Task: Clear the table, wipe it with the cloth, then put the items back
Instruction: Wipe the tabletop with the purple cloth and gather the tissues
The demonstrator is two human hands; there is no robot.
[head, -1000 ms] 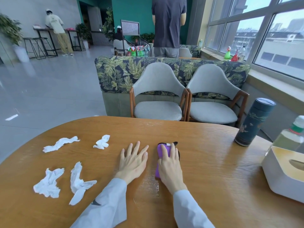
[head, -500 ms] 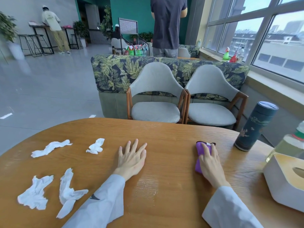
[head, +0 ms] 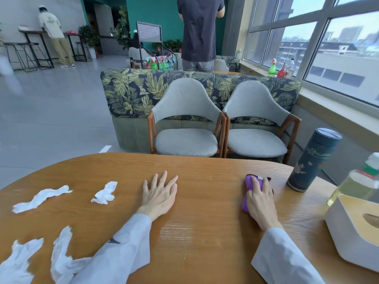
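My right hand [head: 260,203] lies palm down on the purple cloth [head: 247,196], fingers stretched forward over it and pressing it flat against the wooden table [head: 205,232], right of centre and near the dark flask [head: 312,160]. The cloth is bunched into a narrow strip, a white tag showing at its far end. My left hand [head: 159,194] rests flat on the bare wood, fingers spread wide, holding nothing. 4 crumpled white tissues [head: 103,194] lie to its left. A white tissue box [head: 356,230] sits at the right edge.
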